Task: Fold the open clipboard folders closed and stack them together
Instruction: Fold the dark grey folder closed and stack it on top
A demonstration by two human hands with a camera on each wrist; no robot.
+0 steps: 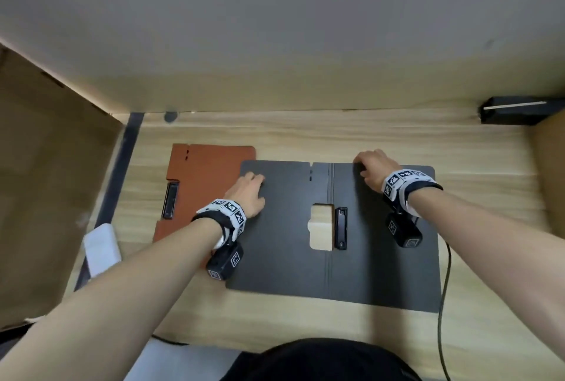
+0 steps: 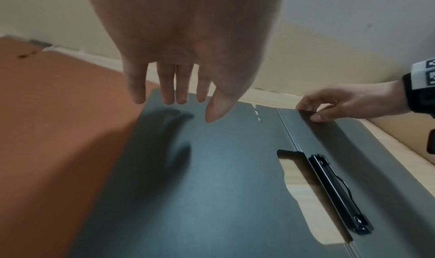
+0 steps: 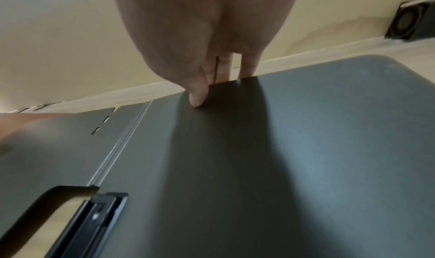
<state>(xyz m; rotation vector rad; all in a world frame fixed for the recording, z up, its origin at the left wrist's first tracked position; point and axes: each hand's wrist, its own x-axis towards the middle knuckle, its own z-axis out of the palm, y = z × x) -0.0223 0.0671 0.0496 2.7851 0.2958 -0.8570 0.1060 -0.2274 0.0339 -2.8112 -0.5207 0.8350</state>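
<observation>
While the right hand (image 1: 371, 171) pinches the grey folder's (image 1: 382, 258) far edge and the left hand (image 1: 249, 194) hovers slack-fingered, the flap could slip or drag the folder.

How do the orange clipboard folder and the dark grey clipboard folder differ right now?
The orange clipboard folder lies folded shut at the left; the dark grey clipboard folder lies spread open, both panels flat. The grey one's left panel overlaps the orange one's right part. No hand grips the orange one; the right hand pinches the grey one's far edge, and the left hand is over its left panel. Both carry a black clip and lie on the wooden table.
</observation>
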